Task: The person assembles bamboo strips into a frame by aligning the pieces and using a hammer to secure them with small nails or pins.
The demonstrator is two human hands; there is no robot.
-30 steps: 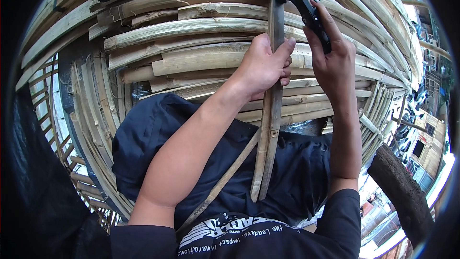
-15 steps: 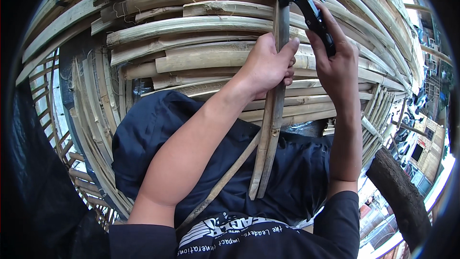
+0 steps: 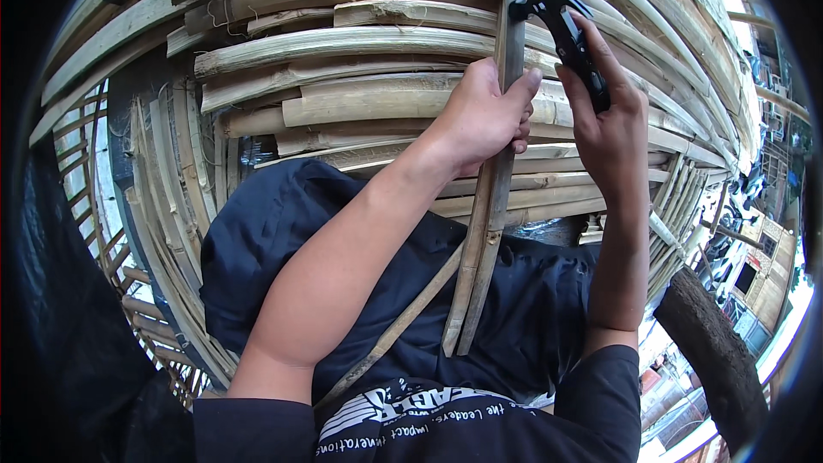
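Gripping bamboo strips point(image 3: 492, 214), the left hand point(image 3: 490, 120) is curled; the right hand point(image 3: 610, 120) clasps a black hammer point(image 3: 569, 41).

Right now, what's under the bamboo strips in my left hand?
Split bamboo slats under the upper part, navy clothing under the lower ends; whatever your left hand covers is hidden.

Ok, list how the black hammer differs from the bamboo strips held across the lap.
The hammer is black; the bamboo strips are tan and grey. The hammer is short with a curved head; the bamboo strips are long and nearly straight. The hammer is in the right grip, the bamboo strips in the left grip. Both are held.
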